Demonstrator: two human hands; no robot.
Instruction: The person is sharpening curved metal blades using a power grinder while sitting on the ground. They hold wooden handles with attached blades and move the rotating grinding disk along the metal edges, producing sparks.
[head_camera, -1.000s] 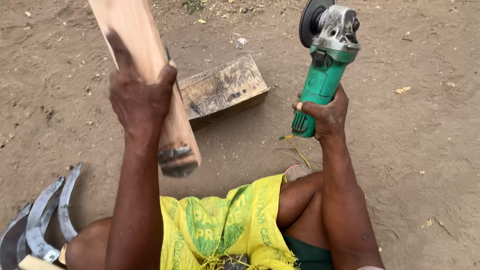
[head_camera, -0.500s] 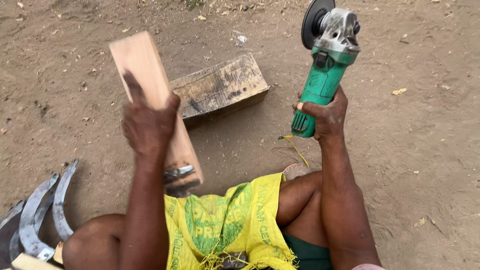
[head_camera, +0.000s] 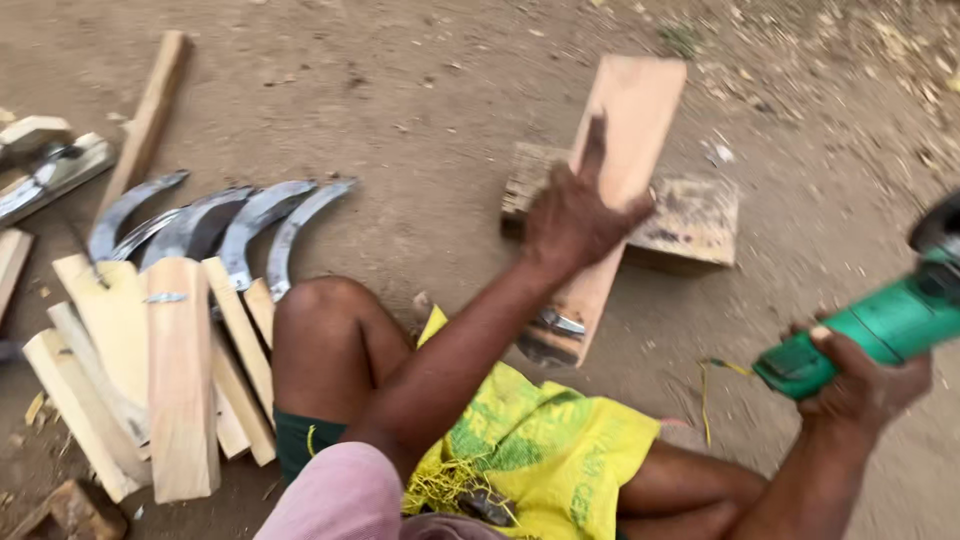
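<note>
The left hand is gripping a long pale wooden handle piece, fingers wrapped round its middle and one finger lying straight up along the flat face. The piece is tilting, its broad end rising above the grip and its lower end — ringed by a metal band — hanging below the wrist, just over the yellow sack cloth that is covering the person's lap. Behind the held wood, touching the ground, a weathered wooden block is lying flat.

The right hand is closing round the green body of an angle grinder, held well apart from the wood, out to the far side of the left grip; its head is running off the edge of the view and is blurred, so the disc cannot be made out. A thin yellow cord is trailing on the dirt below that hand.

Beyond the left knee, away from both grips, curved steel sickle blades are lying fanned on the soil beside a heap of cut wooden handle blanks.
</note>
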